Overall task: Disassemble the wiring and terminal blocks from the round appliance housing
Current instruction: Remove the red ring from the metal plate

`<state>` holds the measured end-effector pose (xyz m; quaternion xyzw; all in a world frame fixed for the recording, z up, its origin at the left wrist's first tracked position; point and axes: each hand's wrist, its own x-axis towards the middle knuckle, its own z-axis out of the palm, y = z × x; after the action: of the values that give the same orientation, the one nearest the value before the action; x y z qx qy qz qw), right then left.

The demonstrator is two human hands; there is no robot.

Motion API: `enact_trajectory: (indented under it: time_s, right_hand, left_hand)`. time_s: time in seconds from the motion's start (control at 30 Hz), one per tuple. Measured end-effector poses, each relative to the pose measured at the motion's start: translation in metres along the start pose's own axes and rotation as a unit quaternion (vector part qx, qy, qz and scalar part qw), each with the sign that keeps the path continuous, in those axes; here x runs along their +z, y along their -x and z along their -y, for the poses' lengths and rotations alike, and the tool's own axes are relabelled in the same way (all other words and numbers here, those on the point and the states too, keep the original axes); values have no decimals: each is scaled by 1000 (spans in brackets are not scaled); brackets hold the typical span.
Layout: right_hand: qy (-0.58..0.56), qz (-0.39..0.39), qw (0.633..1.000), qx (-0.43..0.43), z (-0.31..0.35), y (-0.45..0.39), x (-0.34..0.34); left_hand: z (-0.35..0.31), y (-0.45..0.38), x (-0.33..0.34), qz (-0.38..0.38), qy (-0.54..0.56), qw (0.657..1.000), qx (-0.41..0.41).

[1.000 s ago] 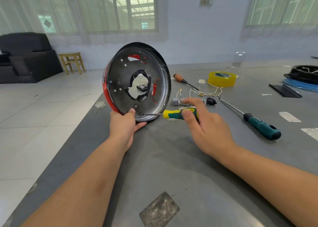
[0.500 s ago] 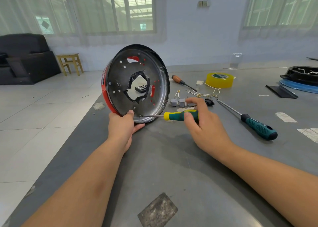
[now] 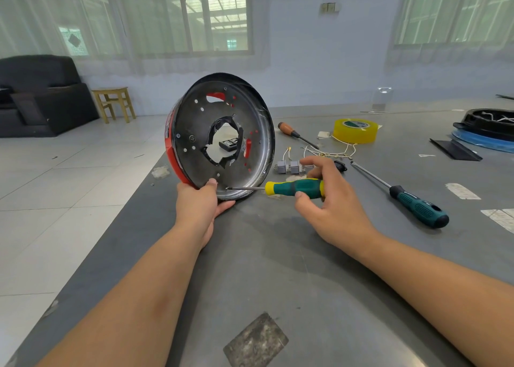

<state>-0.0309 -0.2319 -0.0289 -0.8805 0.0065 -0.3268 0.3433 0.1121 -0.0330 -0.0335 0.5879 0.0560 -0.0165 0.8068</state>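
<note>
Housing point(image 3: 222, 138), round, red-rimmed, stands on edge on grey worktop point(image 3: 278, 269), open back toward camera. Left hand point(image 3: 200, 205) grip curled round its lower rim, thumb on inner plate. Right hand point(image 3: 331, 202) grip pinches green-yellow screwdriver point(image 3: 294, 188), shaft level, tip at a screw low on the plate just beside left thumb. Two grey terminal blocks point(image 3: 288, 167) and loose wires point(image 3: 328, 152) lie behind right hand. Second screwdriver point(image 3: 417, 205) further right.
</note>
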Motion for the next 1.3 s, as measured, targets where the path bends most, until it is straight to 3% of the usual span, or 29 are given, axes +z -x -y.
enact_trajectory:
  time_s: [0.1, 0.23, 0.33, 0.57, 0.73, 0.9, 1.3]
  right_hand:
    - [1, -17, 1000, -2, 3, 1, 0]
    - [91, -19, 996, 9, -1, 0, 2]
    - [35, -5, 999, 2, -2, 0, 2]
    - [76, -23, 997, 16, -4, -2, 2]
    - [0, -12, 1000, -1, -2, -2, 1]
    - [51, -20, 998, 21, -2, -2, 1]
    - [-6, -23, 999, 28, -6, -3, 2]
  left_hand:
    - [0, -1, 0, 0, -2, 1000, 0]
    - [1, -2, 0, 1, 0, 1000, 3]
    - [1, -1, 0, 2, 3, 1000, 5]
    - [-1, 1, 0, -1, -1, 1000, 2]
    - [0, 1, 0, 1, 3, 1000, 8]
    - [1, 0, 0, -1, 5, 1000, 9]
    - [-1, 1, 1, -1, 4, 1000, -2]
